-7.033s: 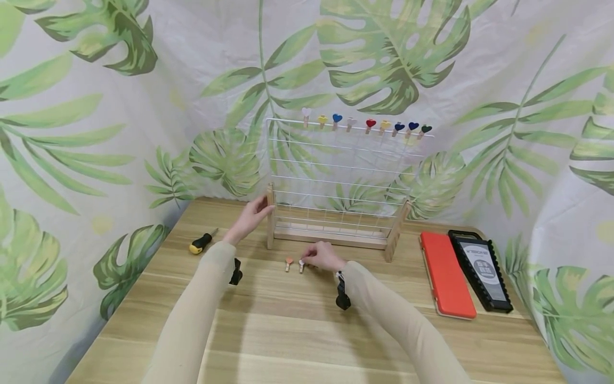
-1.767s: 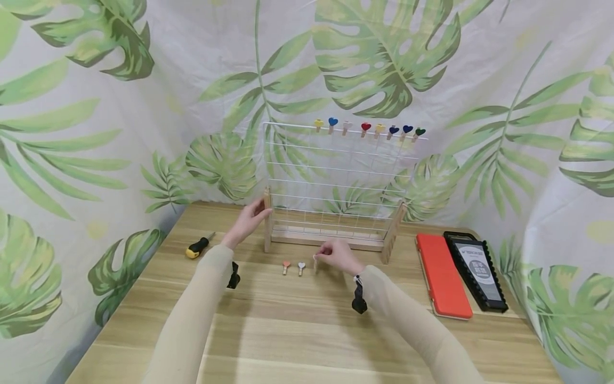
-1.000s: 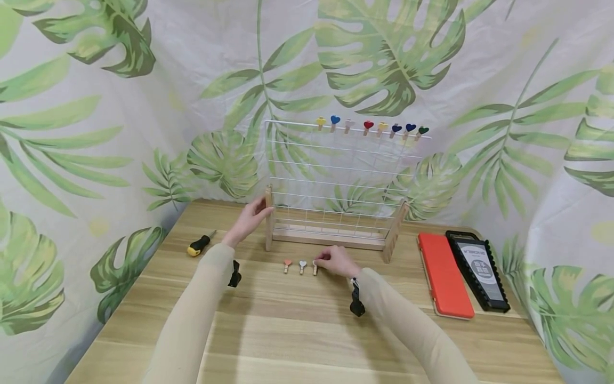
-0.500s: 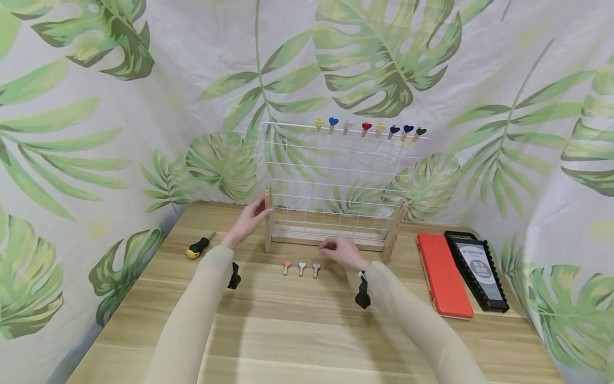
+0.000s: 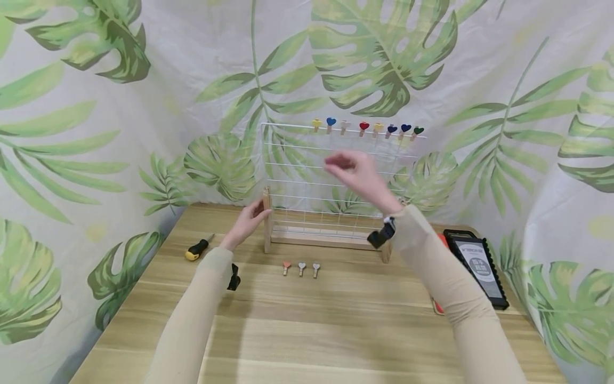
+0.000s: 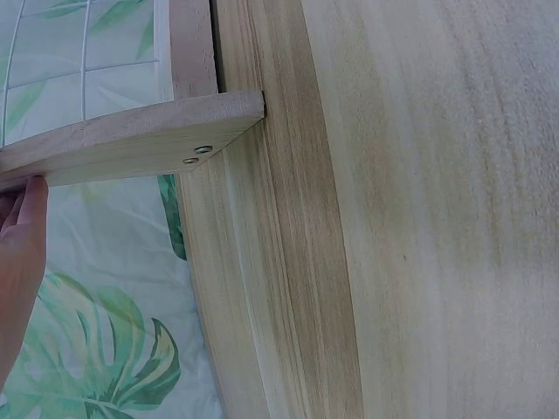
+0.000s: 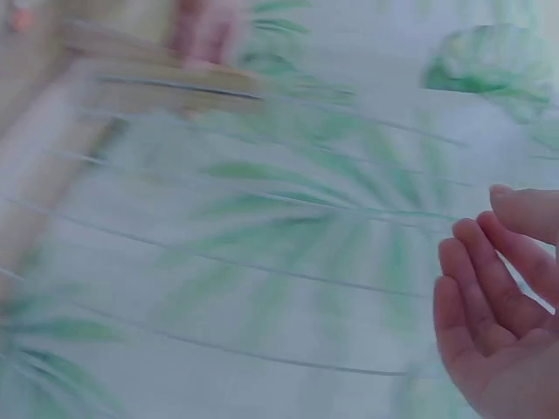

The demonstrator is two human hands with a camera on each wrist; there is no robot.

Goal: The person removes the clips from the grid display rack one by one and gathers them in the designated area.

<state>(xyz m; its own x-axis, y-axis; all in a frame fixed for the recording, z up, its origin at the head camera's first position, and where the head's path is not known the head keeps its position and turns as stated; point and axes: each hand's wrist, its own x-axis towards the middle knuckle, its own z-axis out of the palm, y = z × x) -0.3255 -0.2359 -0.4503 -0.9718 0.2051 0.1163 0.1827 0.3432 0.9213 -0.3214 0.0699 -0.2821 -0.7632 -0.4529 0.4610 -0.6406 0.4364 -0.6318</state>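
Note:
A white wire rack on a wooden base (image 5: pixel 326 240) stands at the back of the table. Several heart-topped clips (image 5: pixel 364 127) hang in a row on its top wire. Three small clips (image 5: pixel 301 267) lie side by side on the table in front of it. My left hand (image 5: pixel 250 221) rests against the rack's left wooden post (image 5: pixel 266 216), and its straight fingers (image 6: pixel 21 253) touch the wooden foot (image 6: pixel 131 144). My right hand (image 5: pixel 346 166) is raised in front of the wire grid below the hanging clips. Its fingers (image 7: pixel 489 297) are loosely bent and hold nothing.
A yellow-and-black screwdriver (image 5: pixel 196 249) lies at the left of the table. At the right lie a black tool case (image 5: pixel 479 266) and a red case (image 5: pixel 435 305), which my right arm mostly hides. Leaf-print cloth (image 5: pixel 120 133) hangs behind and beside the table.
My right hand set a third clip beside the other two on the table, let go, and rose to the upper part of the rack. My left hand stayed on the post.

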